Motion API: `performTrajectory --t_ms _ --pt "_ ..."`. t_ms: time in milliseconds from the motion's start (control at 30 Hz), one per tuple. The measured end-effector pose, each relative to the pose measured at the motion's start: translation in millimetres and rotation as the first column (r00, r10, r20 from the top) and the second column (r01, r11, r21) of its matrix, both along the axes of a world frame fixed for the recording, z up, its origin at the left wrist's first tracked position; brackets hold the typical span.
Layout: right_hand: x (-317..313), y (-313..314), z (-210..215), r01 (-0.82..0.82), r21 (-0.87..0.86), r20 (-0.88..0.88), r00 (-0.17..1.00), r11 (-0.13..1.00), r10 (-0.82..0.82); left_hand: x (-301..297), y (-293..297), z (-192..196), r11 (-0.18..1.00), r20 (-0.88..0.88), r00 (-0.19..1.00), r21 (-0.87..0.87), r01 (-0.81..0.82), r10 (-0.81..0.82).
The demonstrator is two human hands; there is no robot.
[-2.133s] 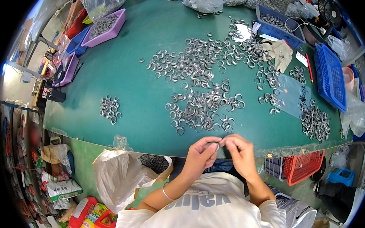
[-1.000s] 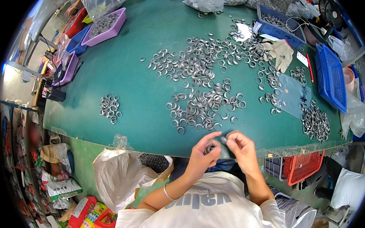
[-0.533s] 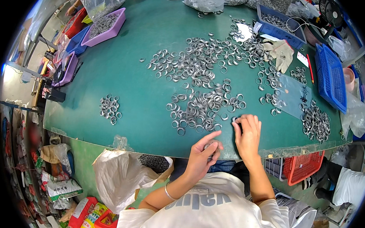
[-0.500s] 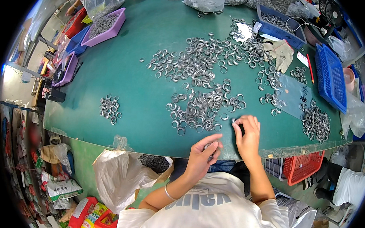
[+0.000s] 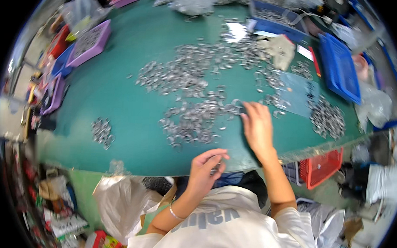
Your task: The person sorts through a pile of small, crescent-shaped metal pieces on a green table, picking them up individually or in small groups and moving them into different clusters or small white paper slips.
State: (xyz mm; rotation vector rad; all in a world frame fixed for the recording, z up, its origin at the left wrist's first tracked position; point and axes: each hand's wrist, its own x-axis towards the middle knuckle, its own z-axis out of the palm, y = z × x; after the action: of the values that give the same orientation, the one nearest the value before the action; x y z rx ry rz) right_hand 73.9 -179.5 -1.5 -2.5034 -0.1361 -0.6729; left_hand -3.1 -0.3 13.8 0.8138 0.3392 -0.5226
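Many small grey metal rings (image 5: pixel 194 112) lie in a loose, spread-out heap on the green tabletop (image 5: pixel 131 134). My right hand (image 5: pixel 258 126) reaches to the heap's right edge, its thumb and forefinger a little apart beside a few rings (image 5: pixel 233 107). Blur hides whether its fingertips touch one. Close to the table's front edge, my left hand (image 5: pixel 206 168) is curled palm-up around some grey metal rings (image 5: pixel 214 169), partly covered by its fingers. A smaller cluster of rings (image 5: pixel 102 132) sits apart on the left, and another pile (image 5: pixel 327 118) at the right.
Blue baskets (image 5: pixel 340 70) stand along the right edge, near a pale glove (image 5: pixel 282 51) and a clear plastic sheet (image 5: pixel 299 95). A blue bin (image 5: pixel 278 27) of rings is at the back. Purple trays (image 5: pixel 90 43) line the left side. A red basket (image 5: pixel 321 168) sits below the table's edge.
My right hand has moved away from me to the ring heap. My left hand stays curled around its rings near the table's edge. The whole view has shifted and blurred.
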Motion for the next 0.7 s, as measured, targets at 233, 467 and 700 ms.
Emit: performTrajectory --t_ms 233,467,700 --pt "-2 2 -11 -0.010 -0.032 -0.070 0.998 0.999 0.008 1 -5 -5 0.995 0.041 0.997 0.078 -0.061 0.058" --pt "-11 -3 -6 -0.132 0.025 -0.069 0.989 0.991 0.134 1 -4 -8 0.996 0.061 0.996 0.066 -0.066 0.062" --pt "-12 1 -11 -0.171 0.074 -0.052 0.983 0.982 0.175 1 -2 -4 0.994 0.064 0.995 0.078 -0.082 0.077"
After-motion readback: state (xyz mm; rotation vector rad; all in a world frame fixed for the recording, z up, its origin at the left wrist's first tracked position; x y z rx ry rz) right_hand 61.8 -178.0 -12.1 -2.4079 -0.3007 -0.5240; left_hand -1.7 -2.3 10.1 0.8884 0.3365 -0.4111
